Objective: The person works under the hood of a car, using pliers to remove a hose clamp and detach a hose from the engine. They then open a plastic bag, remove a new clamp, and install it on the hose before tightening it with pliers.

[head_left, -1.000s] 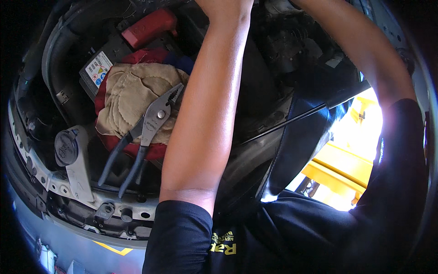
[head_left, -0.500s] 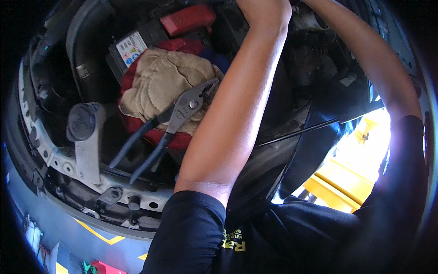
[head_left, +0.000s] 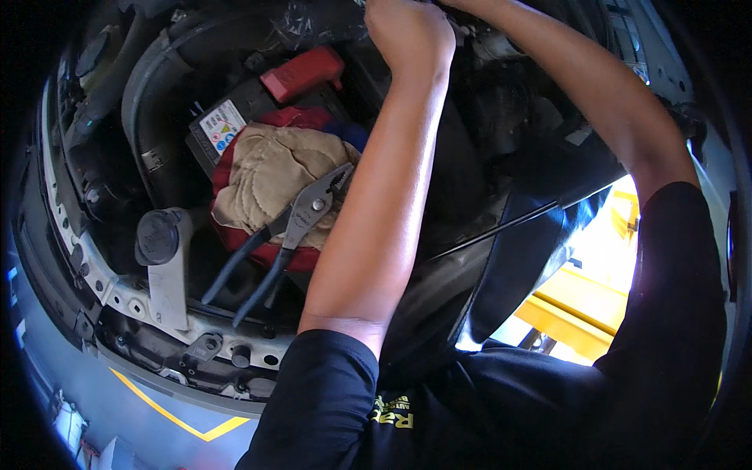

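Note:
At the upper edge, deep in a car's engine bay, my left hand (head_left: 411,37) is closed, its fingertips cut off by the frame. What it grips cannot be made out. My right forearm (head_left: 576,74) reaches in from the right toward the same spot, and the hand itself lies past the upper edge. Left of my left forearm, slip-joint pliers (head_left: 301,218) with dark blue handles rest on a bundled tan cloth (head_left: 278,168). Dark red cloth (head_left: 294,258) shows underneath it. Clear crinkled plastic (head_left: 309,19) lies left of my left hand.
A battery (head_left: 205,149) with a red terminal cover (head_left: 304,74) sits behind the cloths. At the left stands a reservoir neck with a dark cap (head_left: 159,236), beside the metal front crossmember (head_left: 133,301). A thin dark rod (head_left: 509,223) slants near my right side. Yellow equipment (head_left: 576,305) shows beyond.
The view has shifted, so the engine bay sits slightly lower and more of my left hand shows. Clear plastic has come into sight beside it. The pliers stay on the cloth.

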Demonstrator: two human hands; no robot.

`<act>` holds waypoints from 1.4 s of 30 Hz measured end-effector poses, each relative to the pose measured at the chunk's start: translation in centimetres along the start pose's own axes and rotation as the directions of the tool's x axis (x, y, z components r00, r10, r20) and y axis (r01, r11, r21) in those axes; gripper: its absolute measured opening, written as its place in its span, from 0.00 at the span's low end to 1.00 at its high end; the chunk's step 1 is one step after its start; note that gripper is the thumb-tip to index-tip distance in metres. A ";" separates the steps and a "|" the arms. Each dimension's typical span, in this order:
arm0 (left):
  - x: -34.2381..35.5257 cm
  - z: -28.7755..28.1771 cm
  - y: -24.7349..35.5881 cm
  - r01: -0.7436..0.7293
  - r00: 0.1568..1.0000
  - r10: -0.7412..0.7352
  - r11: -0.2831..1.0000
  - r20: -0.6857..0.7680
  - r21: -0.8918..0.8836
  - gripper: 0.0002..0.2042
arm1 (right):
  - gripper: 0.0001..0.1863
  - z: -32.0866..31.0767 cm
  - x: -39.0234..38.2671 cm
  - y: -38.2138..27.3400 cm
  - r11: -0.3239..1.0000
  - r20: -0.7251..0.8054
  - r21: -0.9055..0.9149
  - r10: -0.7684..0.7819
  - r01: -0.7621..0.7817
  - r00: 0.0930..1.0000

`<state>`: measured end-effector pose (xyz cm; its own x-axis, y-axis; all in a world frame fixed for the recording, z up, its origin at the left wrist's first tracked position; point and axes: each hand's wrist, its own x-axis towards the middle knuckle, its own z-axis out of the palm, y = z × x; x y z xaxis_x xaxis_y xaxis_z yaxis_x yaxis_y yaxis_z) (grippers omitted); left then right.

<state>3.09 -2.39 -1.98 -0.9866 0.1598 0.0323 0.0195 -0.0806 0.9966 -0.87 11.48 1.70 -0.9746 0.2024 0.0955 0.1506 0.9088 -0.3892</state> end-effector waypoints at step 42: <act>-0.4 1.4 -1.3 0.017 0.999 -0.020 0.995 -0.030 -0.094 0.08 | 0.35 0.0 0.1 1.0 0.994 0.133 0.096 0.028 -0.041 0.991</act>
<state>3.69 -1.01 -3.21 -0.9912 0.1320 0.0098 -0.0129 -0.1700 0.9854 -0.82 12.39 1.37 -0.9834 0.1775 -0.0385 0.1740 0.8602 -0.4793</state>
